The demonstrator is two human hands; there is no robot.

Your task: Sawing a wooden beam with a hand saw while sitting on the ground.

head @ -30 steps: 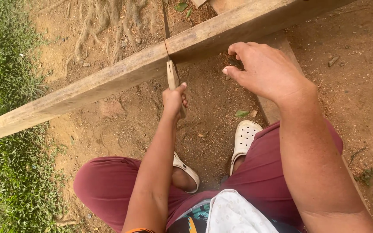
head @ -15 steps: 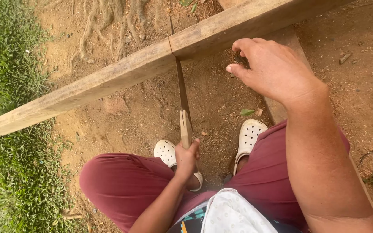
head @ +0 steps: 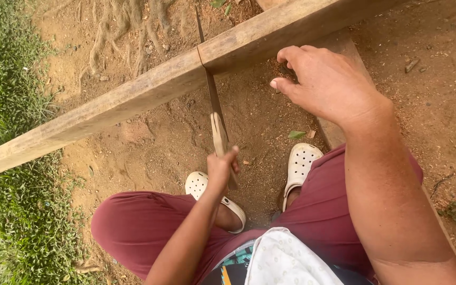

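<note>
Left hand (head: 222, 168) grips the saw (head: 215, 113) (blade in the beam (head: 133, 103)); right hand (head: 328, 84) open nearby.

soft, even daylight fills the view, bright but without glare. shadows are faint and diffuse: a dim band lies on the dirt (head: 175, 132) under the near edge of the wooden beam (head: 133, 105), and a darker patch sits between the legs. the right hand (head: 328, 84) and forearm loom large and slightly soft near the lens. grass (head: 6, 211) at left stays fairly sharp, with mild wide-angle stretch at the edges.
</note>
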